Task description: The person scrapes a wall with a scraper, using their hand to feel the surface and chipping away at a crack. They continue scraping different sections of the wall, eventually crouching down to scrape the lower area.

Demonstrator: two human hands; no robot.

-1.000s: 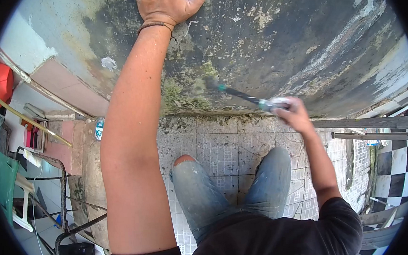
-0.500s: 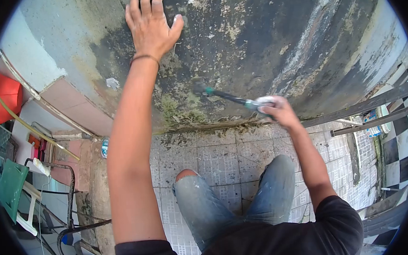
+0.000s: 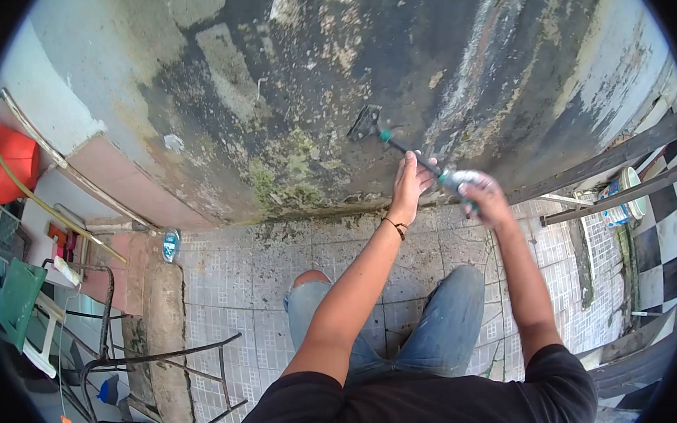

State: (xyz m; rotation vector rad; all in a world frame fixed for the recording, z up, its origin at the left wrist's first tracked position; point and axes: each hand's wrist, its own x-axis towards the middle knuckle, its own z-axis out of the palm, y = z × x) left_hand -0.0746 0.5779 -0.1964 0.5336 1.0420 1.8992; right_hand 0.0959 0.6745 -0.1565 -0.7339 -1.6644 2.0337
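Note:
My right hand (image 3: 483, 196), slightly blurred, is closed around the grip of a long-handled scraper (image 3: 400, 147) with a black shaft and green collars. The scraper's dark, broad head (image 3: 365, 123) lies against the stained wall (image 3: 299, 82). At the middle of the shaft is my left hand (image 3: 408, 188), its fingers stretched out and close together, with the shaft running by the fingertips. Whether they press on it is hard to see. Patches of flaking paint and greenish moss (image 3: 285, 168) mark the wall's lower part.
Tiled floor (image 3: 220, 296) with scattered flakes runs along the wall's foot. A blue-labelled container (image 3: 171, 245) stands at the left corner, near a dark metal frame (image 3: 169, 354). On the right are wooden bars (image 3: 624, 195) and a white bucket (image 3: 630, 194).
My left hand has come off the wall, down and right to the scraper's shaft. The scraper head has shifted up and right along the wall, still held in my right hand.

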